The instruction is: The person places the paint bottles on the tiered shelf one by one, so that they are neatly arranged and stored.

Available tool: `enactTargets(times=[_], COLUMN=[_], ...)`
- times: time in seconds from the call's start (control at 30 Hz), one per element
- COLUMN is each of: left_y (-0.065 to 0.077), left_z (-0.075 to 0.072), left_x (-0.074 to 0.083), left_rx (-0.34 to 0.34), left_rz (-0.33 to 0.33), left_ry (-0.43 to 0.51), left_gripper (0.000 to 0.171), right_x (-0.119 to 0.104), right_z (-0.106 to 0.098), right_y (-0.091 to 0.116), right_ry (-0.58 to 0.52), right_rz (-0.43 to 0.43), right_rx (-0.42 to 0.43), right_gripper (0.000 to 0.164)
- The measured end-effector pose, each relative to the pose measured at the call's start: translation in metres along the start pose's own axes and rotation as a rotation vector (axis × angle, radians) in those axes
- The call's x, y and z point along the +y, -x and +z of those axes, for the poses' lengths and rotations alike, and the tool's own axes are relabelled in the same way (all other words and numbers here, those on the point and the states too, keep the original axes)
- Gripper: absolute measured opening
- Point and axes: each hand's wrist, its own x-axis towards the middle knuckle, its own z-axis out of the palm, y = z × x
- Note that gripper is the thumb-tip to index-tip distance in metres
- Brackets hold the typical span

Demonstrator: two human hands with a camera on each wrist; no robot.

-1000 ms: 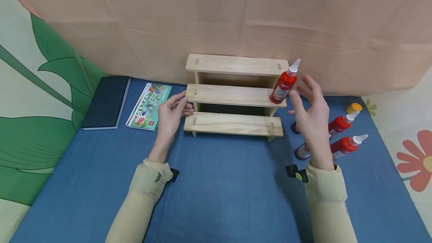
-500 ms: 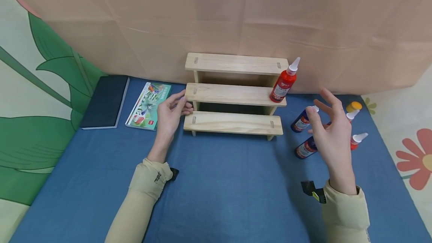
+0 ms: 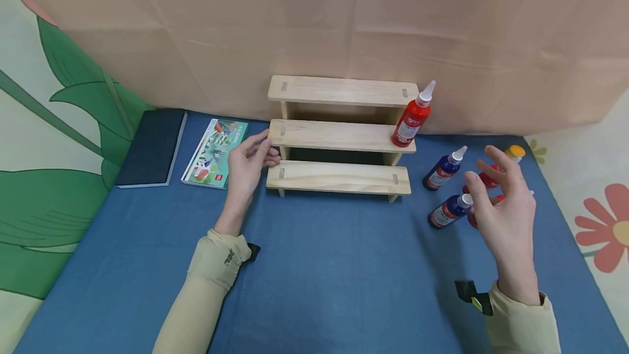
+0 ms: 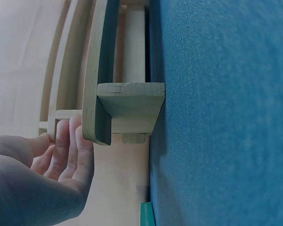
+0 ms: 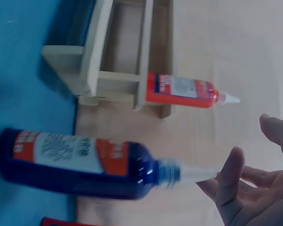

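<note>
Head view: stepped pale-wood shelf [image 3: 341, 134] was pinched by left hand [image 3: 247, 168]; slim red-plastic bottle [image 3: 487, 181] pickup was judged pending empty right hand [image 3: 511, 220] grasp.

A blue-covered table [image 3: 324, 266] carries a three-tier wooden shelf [image 3: 339, 176], with a colourful booklet [image 3: 216, 152] to the shelf's left and a dark notebook [image 3: 152, 149] farther out that way. To the shelf's right stand two white-topped blue bottles [image 3: 441, 171], with mostly hidden red bottles [image 3: 487, 180] and a yellow-topped item [image 3: 515, 152] farther right. One upright red bottle [image 3: 411, 122] occupies the right end of the shelf's middle tier.
</note>
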Motion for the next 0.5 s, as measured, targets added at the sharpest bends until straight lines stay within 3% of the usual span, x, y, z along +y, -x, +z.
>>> enactTargets(times=[0.5], left_y=[0.0], left_z=[0.0], left_x=[0.0], left_rx=[0.005], left_rz=[-0.001], left_ry=[-0.005], left_gripper=[0.037], right_x=[0.04], right_z=[-0.004], right_y=[0.024], right_ry=[0.023], right_rz=[0.125], right_rx=[-0.062], right_gripper=[0.062])
